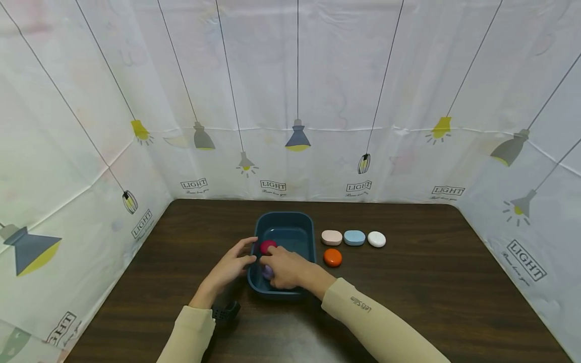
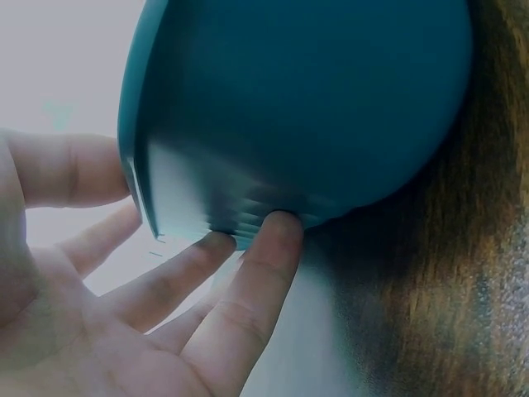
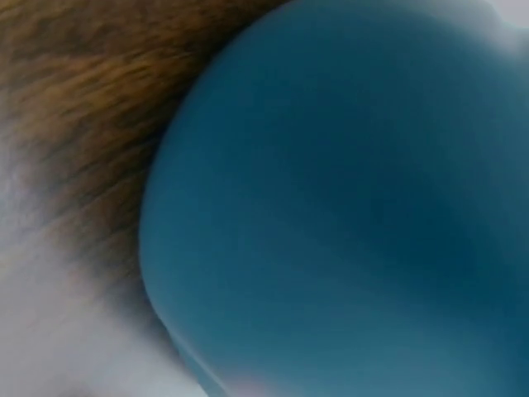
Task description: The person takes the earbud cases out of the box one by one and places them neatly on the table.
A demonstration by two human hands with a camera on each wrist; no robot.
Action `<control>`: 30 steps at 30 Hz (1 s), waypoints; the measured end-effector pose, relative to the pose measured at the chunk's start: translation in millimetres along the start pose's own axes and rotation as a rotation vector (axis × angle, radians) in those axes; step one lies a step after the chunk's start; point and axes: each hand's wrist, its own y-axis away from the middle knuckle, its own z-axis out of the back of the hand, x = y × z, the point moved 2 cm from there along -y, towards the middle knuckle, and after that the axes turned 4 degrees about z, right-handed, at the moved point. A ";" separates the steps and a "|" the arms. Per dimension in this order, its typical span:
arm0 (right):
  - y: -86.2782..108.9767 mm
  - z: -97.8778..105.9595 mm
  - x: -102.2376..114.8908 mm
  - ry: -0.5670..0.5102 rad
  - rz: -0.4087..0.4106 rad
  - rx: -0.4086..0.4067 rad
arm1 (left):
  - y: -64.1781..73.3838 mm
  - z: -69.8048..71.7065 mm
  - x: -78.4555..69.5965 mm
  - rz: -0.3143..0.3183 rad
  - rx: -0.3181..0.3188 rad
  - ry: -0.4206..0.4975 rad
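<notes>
A dark blue rectangular tub (image 1: 291, 215) with rounded corners sits on the table. My left hand (image 1: 230, 265) lies along its left side, and in the left wrist view its fairly straight fingers (image 2: 269, 260) touch the tub's outer wall (image 2: 314, 99). Inside the tub, my right hand (image 1: 289, 268) reaches down, with a rounded purple piece (image 1: 268, 273) between thumb and forefinger. A rounded crimson piece (image 1: 267, 246) lies just beyond, at the fingertips. In the right wrist view, the tub's wall fills most of the picture and the hand is hidden.
Right of the tub lie a pale pink oval piece (image 1: 332, 237), a light blue oval piece (image 1: 354, 237) and a white round piece (image 1: 376, 239) in a row, with an orange round piece (image 1: 333, 257) nearer. Lamp-printed sheeting (image 1: 327, 91) surrounds the brown wooden table (image 1: 422, 282).
</notes>
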 end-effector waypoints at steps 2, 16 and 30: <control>0.6 0.1 -1.0 0.019 -0.003 0.003 | 0.0 -0.1 0.0 0.000 -0.003 -0.003; 5.9 3.2 -2.9 -0.001 -0.022 0.011 | 1.5 -0.2 -0.6 0.009 -0.006 -0.006; 22.3 24.7 -6.3 -0.109 -0.083 -0.060 | 1.0 -0.4 -1.7 0.010 0.000 0.000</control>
